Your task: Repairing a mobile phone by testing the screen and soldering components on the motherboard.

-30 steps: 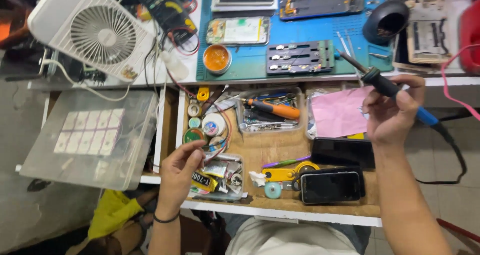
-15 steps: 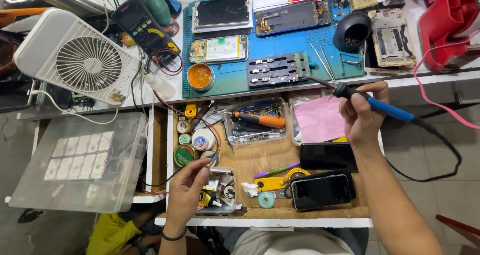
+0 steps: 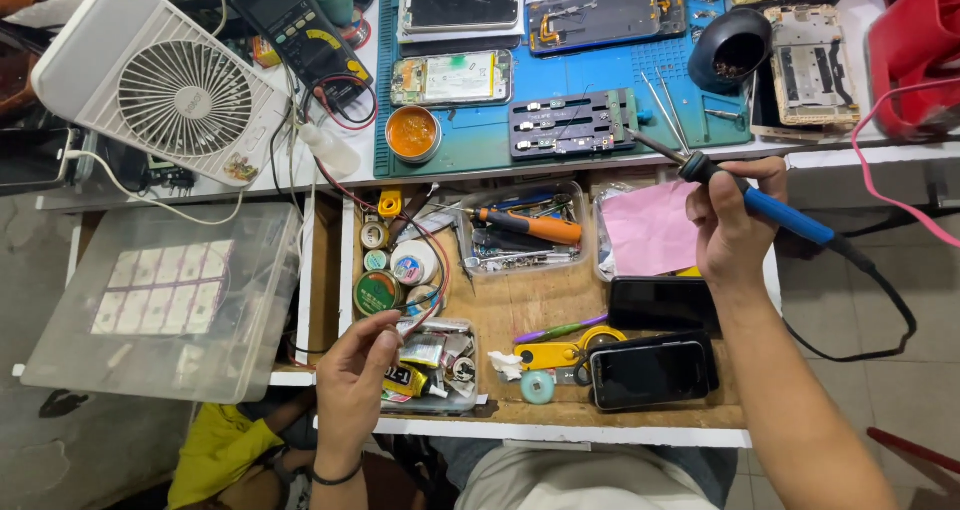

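Right hand (image 3: pixel 735 225) is gripping a blue-handled soldering iron (image 3: pixel 760 205), pen-style, fingers wrapped round the handle. The iron's tip is pointing up-left over the near edge of the blue mat (image 3: pixel 590 70), just right of the dark board holder (image 3: pixel 572 122). Its black cord is trailing off right of the drawer.

Left hand (image 3: pixel 355 370) is hovering over the front-left corner of the open wooden drawer (image 3: pixel 520 305), fingertips pinched together at the edge of a clear plastic box of small parts (image 3: pixel 435 365). Can't tell whether it's pinching anything; too small to resolve.

Relative to the drawer: round tins and tape rolls (image 3: pixel 385 270) are sitting along the left wall, an orange-handled screwdriver (image 3: pixel 530 225) is lying in a clear tray at the back, pink paper (image 3: pixel 650 230) back right, two dark phones (image 3: pixel 655 370) front right.

Behind the drawer on the tabletop: an orange flux tin (image 3: pixel 412 133) at the mat's left edge, a white fan (image 3: pixel 165 90) further left.
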